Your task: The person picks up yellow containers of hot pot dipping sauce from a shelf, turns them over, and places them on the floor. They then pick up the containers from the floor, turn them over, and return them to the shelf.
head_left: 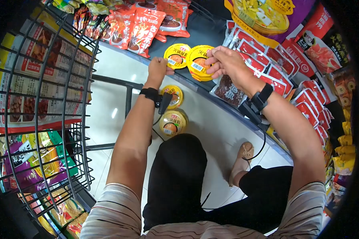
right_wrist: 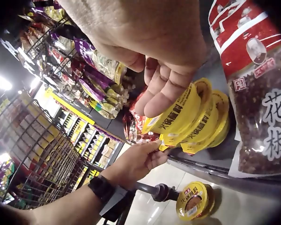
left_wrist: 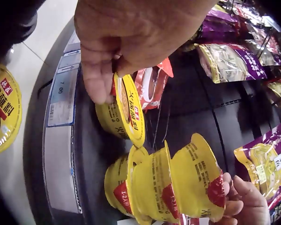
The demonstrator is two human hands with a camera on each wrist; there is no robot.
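Note:
Near the shelf's front edge, my left hand point(head_left: 157, 71) grips the side of a yellow tub of hot pot dipping sauce point(head_left: 177, 55). The left wrist view shows its fingers against that tub's wall, below the lid point(left_wrist: 129, 105). Beside it stands a short stack of the same tubs point(left_wrist: 152, 185), lids facing up. My right hand point(head_left: 229, 63) is over the right edge of the stack's top lid point(head_left: 199, 59), fingers loosely bent and fingertips right at the rim. In the right wrist view these fingers point(right_wrist: 161, 91) overlap the top tub.
More yellow tubs point(head_left: 173, 122) stand on the floor below the shelf. A bag of Sichuan peppercorns point(right_wrist: 264, 112) and red-white packets point(head_left: 249, 51) lie right of the stack; red pouches point(head_left: 144, 30) lie to its left. A wire shopping cart point(head_left: 38, 99) with packets stands at left.

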